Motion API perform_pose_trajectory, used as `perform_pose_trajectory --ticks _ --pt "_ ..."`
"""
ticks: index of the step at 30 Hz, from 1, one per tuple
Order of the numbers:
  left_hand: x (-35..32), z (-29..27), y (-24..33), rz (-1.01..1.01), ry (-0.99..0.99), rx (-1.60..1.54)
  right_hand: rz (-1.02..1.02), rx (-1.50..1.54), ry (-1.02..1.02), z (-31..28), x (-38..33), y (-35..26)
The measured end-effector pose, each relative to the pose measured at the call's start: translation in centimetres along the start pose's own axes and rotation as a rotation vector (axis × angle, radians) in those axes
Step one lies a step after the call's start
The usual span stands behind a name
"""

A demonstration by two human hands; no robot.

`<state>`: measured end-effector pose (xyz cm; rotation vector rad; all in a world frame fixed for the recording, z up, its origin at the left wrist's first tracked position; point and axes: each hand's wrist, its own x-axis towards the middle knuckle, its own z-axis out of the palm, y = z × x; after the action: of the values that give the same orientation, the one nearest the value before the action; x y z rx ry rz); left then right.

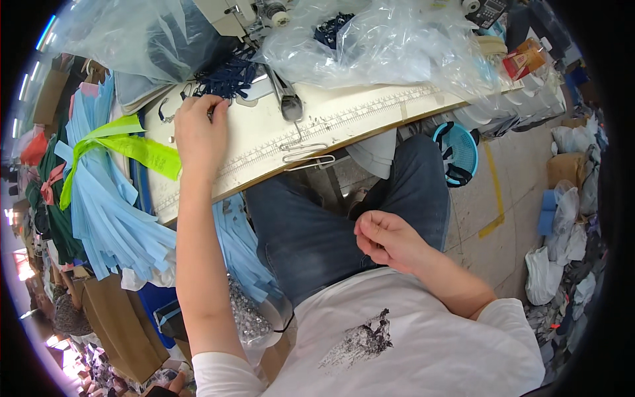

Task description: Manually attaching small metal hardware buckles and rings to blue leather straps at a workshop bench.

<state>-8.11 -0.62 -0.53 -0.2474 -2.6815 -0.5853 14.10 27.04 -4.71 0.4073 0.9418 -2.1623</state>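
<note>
My left hand point(200, 132) rests over the left part of the white worktable point(258, 142), fingers bent and drawn together. A small dark bit shows at its thumb and fingertips, too small to name. Just beyond it lies a heap of navy fabric strips point(228, 78) beneath the sewing machine point(227, 14). Above my lap, my right hand point(391, 242) is closed, its thumb against the curled fingers; whatever may be inside is hidden. Left of my left hand, light blue fabric strips point(109, 192) hang in a bundle, tied with a neon yellow-green band point(149, 152).
A metal folder attachment point(286, 96) and bent wire guide point(307, 153) sit at the table's front edge. Clear plastic bags point(397, 46) cover its far side. A turquoise basket point(458, 153) stands right of my knee. Cardboard boxes point(116, 324) are at lower left.
</note>
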Motion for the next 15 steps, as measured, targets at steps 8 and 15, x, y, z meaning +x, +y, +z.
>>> perform_pose_trajectory --ticks 8,15 --pt "-0.7 -1.8 0.3 -0.039 0.25 -0.346 -0.038 0.03 0.023 0.2 0.1 -1.4" --pt "-7.9 -5.3 7.2 -0.322 0.096 -1.298 -0.117 0.018 -0.084 -0.4 0.0 -1.5"
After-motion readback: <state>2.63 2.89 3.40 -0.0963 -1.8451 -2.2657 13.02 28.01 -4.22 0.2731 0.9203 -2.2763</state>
